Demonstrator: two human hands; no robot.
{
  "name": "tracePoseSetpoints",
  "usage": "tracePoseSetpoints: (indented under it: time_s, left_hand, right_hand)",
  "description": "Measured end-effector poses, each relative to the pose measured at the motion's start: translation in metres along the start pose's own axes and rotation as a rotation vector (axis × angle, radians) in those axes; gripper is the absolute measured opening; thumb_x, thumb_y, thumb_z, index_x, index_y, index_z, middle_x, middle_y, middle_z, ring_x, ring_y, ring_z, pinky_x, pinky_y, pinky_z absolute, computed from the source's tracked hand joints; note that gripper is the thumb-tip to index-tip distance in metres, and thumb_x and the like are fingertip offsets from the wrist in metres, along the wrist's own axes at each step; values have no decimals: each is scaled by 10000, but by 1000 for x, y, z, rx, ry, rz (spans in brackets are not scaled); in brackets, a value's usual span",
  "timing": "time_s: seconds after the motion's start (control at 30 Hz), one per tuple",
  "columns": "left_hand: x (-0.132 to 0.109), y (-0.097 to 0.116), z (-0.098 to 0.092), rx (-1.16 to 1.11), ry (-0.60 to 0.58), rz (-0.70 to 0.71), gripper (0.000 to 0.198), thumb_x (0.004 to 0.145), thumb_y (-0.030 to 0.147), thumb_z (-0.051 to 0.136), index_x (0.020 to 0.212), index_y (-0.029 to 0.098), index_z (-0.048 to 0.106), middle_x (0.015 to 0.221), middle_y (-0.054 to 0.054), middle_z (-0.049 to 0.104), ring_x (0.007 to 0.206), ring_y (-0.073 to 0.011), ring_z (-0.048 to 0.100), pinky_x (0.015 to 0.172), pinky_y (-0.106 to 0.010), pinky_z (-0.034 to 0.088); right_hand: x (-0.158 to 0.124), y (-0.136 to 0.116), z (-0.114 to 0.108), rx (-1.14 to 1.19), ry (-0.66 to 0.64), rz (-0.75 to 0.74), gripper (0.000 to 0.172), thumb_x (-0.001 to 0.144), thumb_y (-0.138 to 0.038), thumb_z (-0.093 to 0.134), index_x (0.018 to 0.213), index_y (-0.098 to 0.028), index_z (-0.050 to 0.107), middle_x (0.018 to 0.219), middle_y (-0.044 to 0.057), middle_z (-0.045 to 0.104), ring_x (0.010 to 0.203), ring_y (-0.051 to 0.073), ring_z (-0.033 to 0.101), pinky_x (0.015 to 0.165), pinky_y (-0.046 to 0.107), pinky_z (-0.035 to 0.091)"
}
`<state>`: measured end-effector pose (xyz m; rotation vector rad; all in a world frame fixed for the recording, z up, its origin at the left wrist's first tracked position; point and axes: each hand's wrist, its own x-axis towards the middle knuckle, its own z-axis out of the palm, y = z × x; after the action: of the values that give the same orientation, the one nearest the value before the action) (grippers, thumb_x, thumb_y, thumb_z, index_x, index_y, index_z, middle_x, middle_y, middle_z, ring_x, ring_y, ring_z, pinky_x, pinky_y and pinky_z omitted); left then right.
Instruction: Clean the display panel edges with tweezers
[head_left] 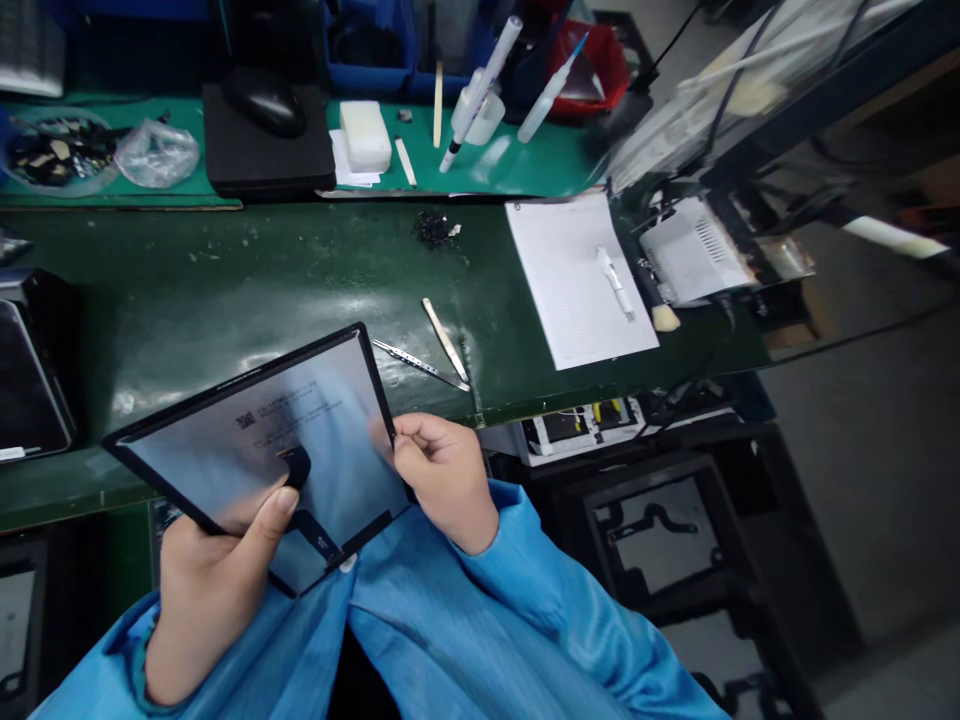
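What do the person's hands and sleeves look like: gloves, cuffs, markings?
The left hand and right hand are bare, ungloved, with short nails. Loose, smooth light-blue fabric coat sleeves cover both arms down to the wrists: the left sleeve and right sleeve. No cables or markings show on them.

Head-worn view, facing forward and down — close above left hand (214, 610), right hand (442, 480)
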<state>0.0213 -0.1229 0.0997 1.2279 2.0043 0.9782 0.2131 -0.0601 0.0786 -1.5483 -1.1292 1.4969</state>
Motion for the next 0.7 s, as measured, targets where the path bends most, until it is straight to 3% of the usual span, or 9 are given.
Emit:
tracePoseSetpoints:
  time_s: [0.33, 0.5, 0.7]
  left_hand:
    - [-1, -2, 4, -14, 12, 83, 110, 724, 301, 764, 726, 211, 828, 719, -41, 748, 676, -231, 753, 641, -204, 618]
    - [-6, -9, 6, 46, 25, 207, 221, 814, 383, 753, 786, 178, 828, 723, -60, 752, 728, -226, 761, 724, -211, 624]
    - [-7, -12, 8, 107, 44, 272, 276, 874, 418, 720, 802, 169, 814, 795, -58, 765, 717, -231, 761, 693, -248, 641]
  right_hand:
    - [3, 4, 0, 59, 14, 22, 147, 687, -302, 569, 623, -181, 625, 513, -38, 465, 489, 96, 383, 478, 230, 342]
    - [4, 4, 2, 36, 48, 2, 145, 650, -277, 527, 590, -178, 614, 522, -33, 460, 492, 92, 374, 450, 216, 306]
    - [3, 5, 2, 44, 51, -30, 156, 672, -258, 522, 580, -175, 616, 513, -34, 452, 489, 90, 373, 451, 213, 314]
